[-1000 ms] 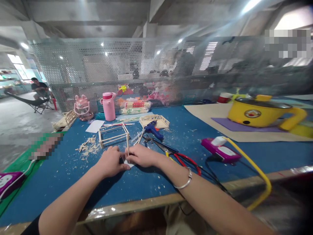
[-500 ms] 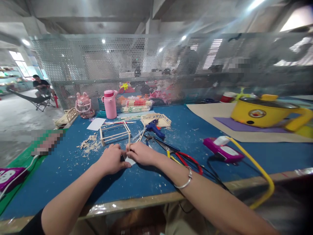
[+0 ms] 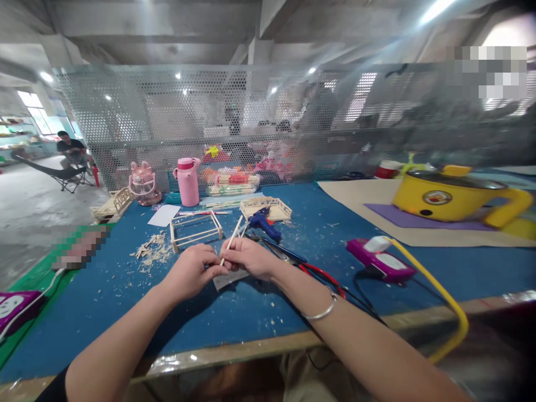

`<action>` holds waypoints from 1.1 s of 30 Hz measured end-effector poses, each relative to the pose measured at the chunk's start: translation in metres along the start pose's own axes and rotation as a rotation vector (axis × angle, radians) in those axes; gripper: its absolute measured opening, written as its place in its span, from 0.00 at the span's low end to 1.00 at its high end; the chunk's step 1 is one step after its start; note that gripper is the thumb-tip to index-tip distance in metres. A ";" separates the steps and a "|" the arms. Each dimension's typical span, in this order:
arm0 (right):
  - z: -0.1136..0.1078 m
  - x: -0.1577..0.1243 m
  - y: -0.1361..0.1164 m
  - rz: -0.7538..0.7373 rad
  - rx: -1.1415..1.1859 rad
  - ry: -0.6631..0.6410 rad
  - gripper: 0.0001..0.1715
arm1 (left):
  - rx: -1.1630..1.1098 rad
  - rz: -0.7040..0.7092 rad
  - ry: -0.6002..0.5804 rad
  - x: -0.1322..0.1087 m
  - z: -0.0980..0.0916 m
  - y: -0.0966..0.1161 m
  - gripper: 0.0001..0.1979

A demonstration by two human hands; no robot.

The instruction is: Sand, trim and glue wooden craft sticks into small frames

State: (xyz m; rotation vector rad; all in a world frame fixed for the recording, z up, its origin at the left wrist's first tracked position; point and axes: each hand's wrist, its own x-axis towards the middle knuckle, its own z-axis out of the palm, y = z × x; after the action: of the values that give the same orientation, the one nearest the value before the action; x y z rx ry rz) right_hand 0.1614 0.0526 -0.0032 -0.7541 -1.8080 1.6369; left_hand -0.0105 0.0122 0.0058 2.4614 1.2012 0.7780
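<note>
A thin wooden stick (image 3: 233, 237) slants up and to the right between my hands. My right hand (image 3: 253, 258) pinches it near its lower part. The fingers of my left hand (image 3: 193, 272) close at its bottom end, close against the right fingertips. Under the hands lies a small white paper (image 3: 226, 280), partly covered. Just beyond them stands an open box-shaped frame of wooden sticks (image 3: 196, 242). Behind my right hand is a blue glue gun (image 3: 264, 225), and pliers with red handles (image 3: 322, 276) are partly hidden by my right forearm.
Wood scraps (image 3: 153, 248) lie left of the frame. A slatted wooden tray (image 3: 272, 209), pink bottle (image 3: 188, 183) and pink jug (image 3: 143, 184) stand at the back. To the right are a purple power strip (image 3: 387, 268) with a yellow cable and a yellow pot (image 3: 435, 195).
The stick has gone from nearly upright to tilted right, showing more of its length. My right hand has shifted slightly right, over the pliers' jaws. The left hand followed slightly.
</note>
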 end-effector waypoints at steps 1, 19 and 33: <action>-0.001 0.000 0.001 0.009 0.039 -0.024 0.21 | -0.024 0.017 -0.010 0.000 0.001 0.001 0.12; -0.011 -0.004 -0.006 -0.162 -0.609 0.247 0.11 | 0.251 -0.527 0.125 -0.011 -0.044 -0.073 0.32; -0.043 0.009 -0.034 -0.418 -0.813 0.489 0.16 | -0.719 -0.546 0.639 0.003 -0.036 -0.038 0.24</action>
State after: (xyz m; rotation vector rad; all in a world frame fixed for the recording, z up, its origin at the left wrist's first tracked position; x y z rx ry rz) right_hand 0.1866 0.0850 0.0343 -0.9165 -2.0421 0.3639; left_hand -0.0540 0.0381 0.0176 1.2564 1.3636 1.5309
